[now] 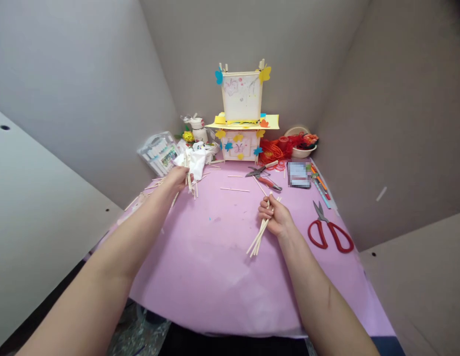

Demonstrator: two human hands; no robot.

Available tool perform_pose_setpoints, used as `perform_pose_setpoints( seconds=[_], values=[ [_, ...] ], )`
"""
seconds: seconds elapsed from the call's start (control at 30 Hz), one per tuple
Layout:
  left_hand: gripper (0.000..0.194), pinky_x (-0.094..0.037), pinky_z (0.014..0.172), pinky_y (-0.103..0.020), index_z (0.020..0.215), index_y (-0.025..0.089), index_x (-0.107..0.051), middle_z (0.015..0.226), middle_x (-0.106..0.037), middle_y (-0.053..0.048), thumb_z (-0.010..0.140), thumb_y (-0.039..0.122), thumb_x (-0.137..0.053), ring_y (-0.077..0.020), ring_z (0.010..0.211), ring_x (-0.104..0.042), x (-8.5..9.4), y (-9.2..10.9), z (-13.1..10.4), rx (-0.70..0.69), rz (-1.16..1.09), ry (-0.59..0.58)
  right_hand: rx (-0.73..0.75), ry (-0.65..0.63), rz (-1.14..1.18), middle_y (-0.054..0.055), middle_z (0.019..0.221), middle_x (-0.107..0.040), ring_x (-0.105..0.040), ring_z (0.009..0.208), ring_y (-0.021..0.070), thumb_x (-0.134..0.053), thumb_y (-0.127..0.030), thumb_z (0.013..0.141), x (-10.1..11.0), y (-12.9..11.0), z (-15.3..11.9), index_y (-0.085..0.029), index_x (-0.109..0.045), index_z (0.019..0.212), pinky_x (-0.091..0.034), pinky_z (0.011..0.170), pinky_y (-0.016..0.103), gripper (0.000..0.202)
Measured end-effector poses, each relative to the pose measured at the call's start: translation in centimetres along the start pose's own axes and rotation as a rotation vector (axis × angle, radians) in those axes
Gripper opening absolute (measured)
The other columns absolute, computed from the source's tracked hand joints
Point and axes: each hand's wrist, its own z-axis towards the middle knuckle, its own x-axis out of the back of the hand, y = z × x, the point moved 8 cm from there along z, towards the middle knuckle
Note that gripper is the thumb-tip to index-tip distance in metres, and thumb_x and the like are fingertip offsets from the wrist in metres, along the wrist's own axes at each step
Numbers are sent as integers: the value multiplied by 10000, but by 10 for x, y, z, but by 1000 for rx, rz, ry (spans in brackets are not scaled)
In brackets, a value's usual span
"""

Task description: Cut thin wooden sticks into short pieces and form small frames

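Note:
My left hand [180, 178] is closed around a few thin pale sticks [188, 162] at the left of the pink-covered table [215, 277], beside a crumpled white wrapper [197, 162]. Several longer pale sticks [258, 240] are gripped in my right hand [273, 213], right of the table's middle, their lower ends fanning toward the front edge. Just beyond that hand lie red-handled pliers [265, 179]. A few loose sticks [234, 190] rest on the cover between the hands.
A paper-and-stick lantern-like structure [241, 101] stands at the back. Red-handled scissors [330, 232] lie at the right, near pens [320, 183] and a pixelated dark object [299, 175]. Red cord [272, 150], a bowl [304, 151], a white bottle [199, 130] and a marker case [160, 152] line the back.

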Motion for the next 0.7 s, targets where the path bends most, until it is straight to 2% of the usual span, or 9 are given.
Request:
perform_pose_setpoints(
  seconds=[0.1,0.2,0.27,0.37,0.47,0.7],
  values=[
    [68,-394,438,-147,821,126,-492,647,-491,2,835,61,-480,-55,483,-478,-23,-15,-31,76,-97,-152,7,4,9,-67,491,-413,-299,317,25,-315,-305,990,1,0,1,-166,-465,719,-241,307,109,339],
    [47,-344,394,-114,824,116,-500,711,-519,-16,819,70,-503,-39,485,-470,-62,-41,-82,182,-340,-436,11,27,0,-64,492,-413,-315,320,23,-323,-311,989,3,0,2,-165,-457,713,-249,310,109,340],
    [51,-334,388,-112,868,108,-520,702,-514,-12,827,84,-503,-35,474,-448,-85,-60,-114,258,-471,-576,13,37,-11,-63,494,-410,-318,321,19,-325,-311,989,5,0,3,-163,-457,709,-248,311,108,343],
    [111,-337,401,-122,946,99,-547,686,-511,-10,858,124,-485,-37,468,-428,-108,-84,-143,343,-553,-682,15,30,-17,-65,505,-412,-295,314,10,-327,-304,990,7,0,4,-160,-463,717,-223,303,107,338],
    [143,-326,402,-129,971,94,-559,690,-523,-20,870,147,-473,-41,467,-423,-116,-98,-152,367,-582,-718,13,24,-11,-68,511,-406,-274,310,7,-327,-300,991,7,-1,5,-159,-464,723,-200,296,106,332],
    [151,-293,400,-129,981,99,-564,694,-539,-30,861,150,-488,-45,471,-424,-108,-104,-153,355,-570,-743,-12,7,-30,-69,510,-392,-268,321,12,-355,-307,980,6,3,5,-159,-474,736,-200,301,103,309]
  ],
)
